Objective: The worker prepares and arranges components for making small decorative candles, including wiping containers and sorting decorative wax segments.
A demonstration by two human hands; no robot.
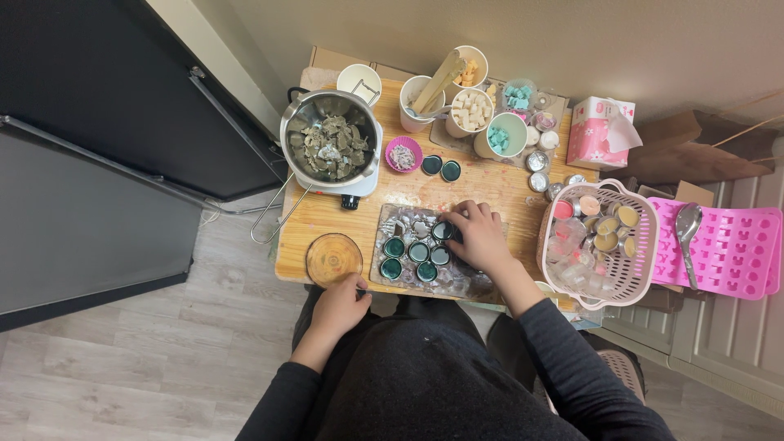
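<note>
**Small round tins on a crinkled foil sheet**

Nearest the camera, the left hand [341, 304] rests at the front edge of the wooden surface [490, 189], fingers curled, just below a round amber glass coaster [333, 258]; whether it grips anything cannot be told. The right hand [478, 235] lies palm down on the foil sheet [402, 222] (creased and shiny), its fingertips closed around one small tin [443, 231]. Beside it, on the same sheet, sit more round tins [411, 256] filled with smooth dark green wax, in two short rows.

To the right stands a pale pink plastic basket [644, 224] with a slatted wall, holding little jars and tins. Beyond it lies a bright pink silicone mould [735, 245] with a metal spoon [688, 229] across it.

Farther back, a steel pot [331, 145] holds rough grey-green chunks. Next to it is a fluted purple cup [403, 153], then two loose green tins [441, 168]. At the far edge stand paper cups [472, 111] of white and teal wax cubes, and a pink tissue box [599, 131].
</note>
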